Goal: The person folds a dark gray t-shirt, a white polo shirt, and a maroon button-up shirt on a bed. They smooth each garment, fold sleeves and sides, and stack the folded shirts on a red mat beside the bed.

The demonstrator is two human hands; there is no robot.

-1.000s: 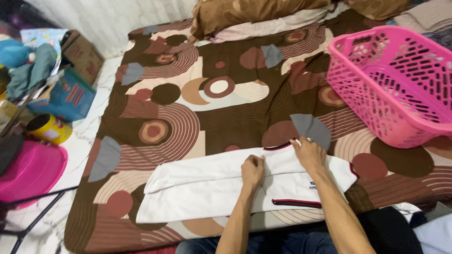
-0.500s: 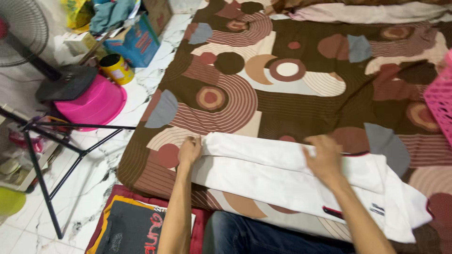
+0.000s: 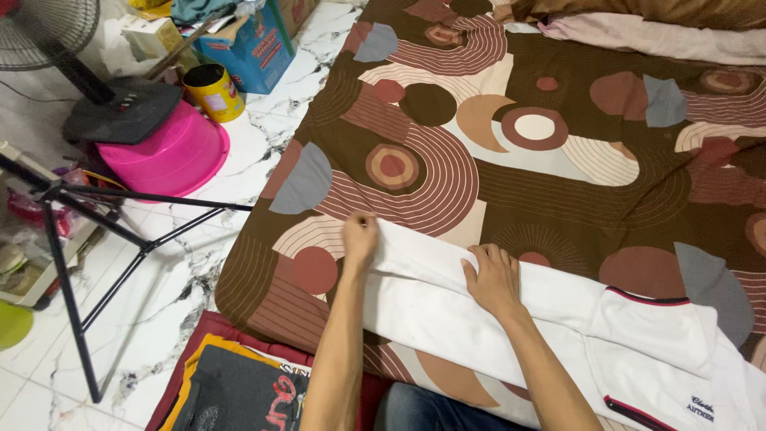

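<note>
A white garment (image 3: 558,335) with red and dark trim lies lengthwise along the near edge of a bed with a brown patterned sheet (image 3: 495,183). My left hand (image 3: 361,239) pinches the garment's left end between its fingers, at the fold's upper corner. Palm down, my right hand (image 3: 491,279) rests on the folded cloth a little to the right, fingers lying along the upper fold. The garment's right part, with its collar and a small chest print, runs off toward the lower right corner.
On the marble floor to the left are a pink basin (image 3: 167,156), a yellow can (image 3: 213,92), a blue box (image 3: 247,48), a fan's base (image 3: 120,108) and a black tripod stand (image 3: 80,239). Folded clothes (image 3: 231,391) lie by my knees. Pillows (image 3: 638,12) line the bed's far side.
The view has swung left and the pink basket is gone from sight. Both hands have shifted to the garment's left end, and my left hand now pinches its corner.
</note>
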